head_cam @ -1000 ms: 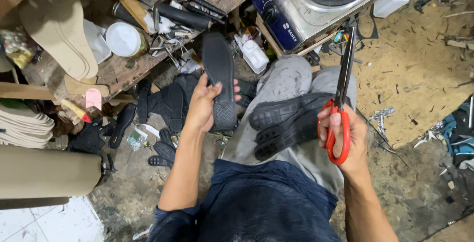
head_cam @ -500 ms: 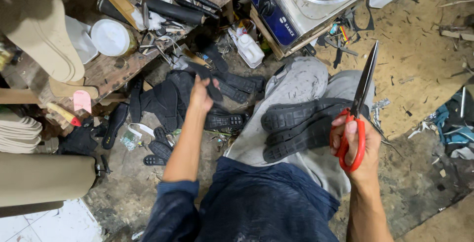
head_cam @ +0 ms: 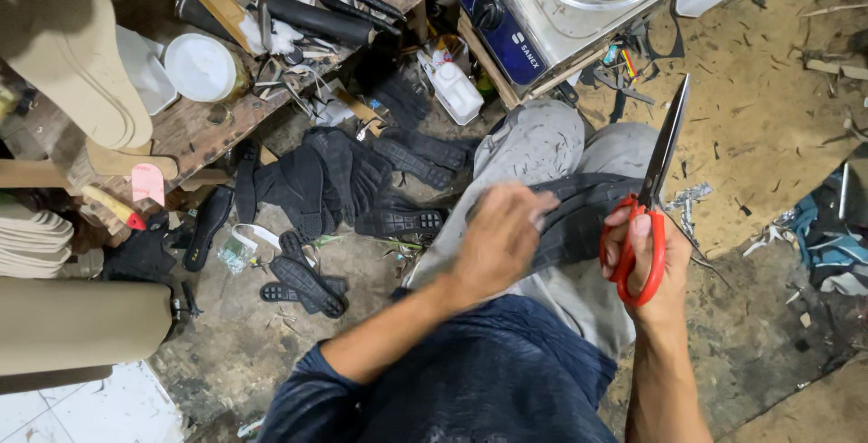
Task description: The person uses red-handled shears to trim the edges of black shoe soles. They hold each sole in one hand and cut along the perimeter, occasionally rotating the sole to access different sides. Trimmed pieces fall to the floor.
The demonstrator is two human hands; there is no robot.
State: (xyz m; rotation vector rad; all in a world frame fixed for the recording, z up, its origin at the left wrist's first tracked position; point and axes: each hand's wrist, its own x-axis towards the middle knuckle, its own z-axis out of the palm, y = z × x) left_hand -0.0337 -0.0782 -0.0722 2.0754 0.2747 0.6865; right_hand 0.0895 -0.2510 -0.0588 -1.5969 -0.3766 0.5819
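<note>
A stack of black ridged rubber soles (head_cam: 579,212) is lying across the seated person's grey-trousered lap (head_cam: 542,149), between the two hands. The left hand (head_cam: 497,240) is reaching over the near end of the stack, fingers curled down onto the top sole; whether it is gripping cannot be told through the blur. The right hand (head_cam: 646,258) is closing around the red loop handles of long scissors (head_cam: 653,185), thumb through one loop, the dark steel blades pointing up and away, shut together. More black soles (head_cam: 334,185) are lying heaped on the dirty floor below the wooden bench (head_cam: 194,131), whose edge is carrying a white round lid (head_cam: 199,66) and tan insoles (head_cam: 68,54).
</note>
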